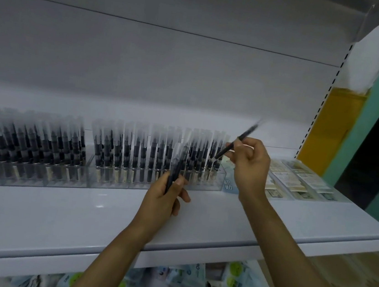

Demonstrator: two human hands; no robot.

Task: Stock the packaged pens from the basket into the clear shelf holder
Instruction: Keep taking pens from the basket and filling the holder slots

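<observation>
Two clear shelf holders (pixel 155 183) stand side by side on the white shelf (pixel 102 223), packed with upright black pens in clear sleeves. My left hand (pixel 164 200) grips a few packaged pens (pixel 177 163) just in front of the right holder. My right hand (pixel 249 165) pinches one packaged pen (pixel 233 145), tilted, its lower tip over the holder's right end, where some free slots show. The pen's upper end is blurred. The basket is not in view.
Flat packets of labelled cards (pixel 298 180) lie on the shelf right of the holder. A small blue price tag (pixel 228 185) sits by the holder's right end. Pastel packages (pixel 191 279) fill the shelf below. A green and yellow wall (pixel 329 127) borders the right side.
</observation>
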